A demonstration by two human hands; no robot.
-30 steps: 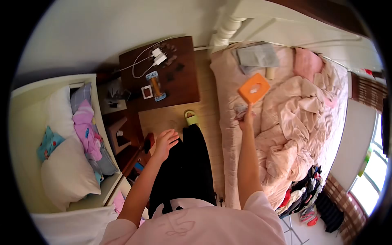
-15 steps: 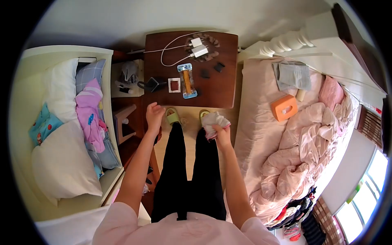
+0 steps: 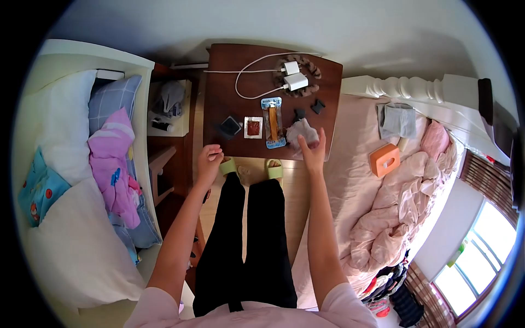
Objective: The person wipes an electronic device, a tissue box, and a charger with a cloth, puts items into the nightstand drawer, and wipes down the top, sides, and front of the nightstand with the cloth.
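My right hand [image 3: 314, 153] is at the front right edge of the brown table, thumb and fingers apart, against a crumpled pale cloth [image 3: 302, 134] lying on the tabletop. My left hand [image 3: 209, 163] hangs in front of the table's left corner, its fingers loosely curled with nothing visible in them. On the brown table [image 3: 229, 87] are a long packet with a brown stick-like item [image 3: 273, 123], a small white-edged square packet [image 3: 253, 127], a dark square object [image 3: 230, 127] and small black pieces [image 3: 318, 106]. White chargers [image 3: 296, 82] with cables rest farther back.
An orange tissue box [image 3: 384, 160], grey folded cloth [image 3: 396, 121] and rumpled pink bedding [image 3: 402, 197] are on the bed at right. Pillows [image 3: 82, 240] and purple clothing [image 3: 114, 164] fill the white-framed piece at left. Slippers [image 3: 274, 169] are on my feet below the table.
The view has swung toward the table. My right hand released the orange box onto the bed, then carried the pale cloth over to the table. The dark square object now stands away from the table's left edge.
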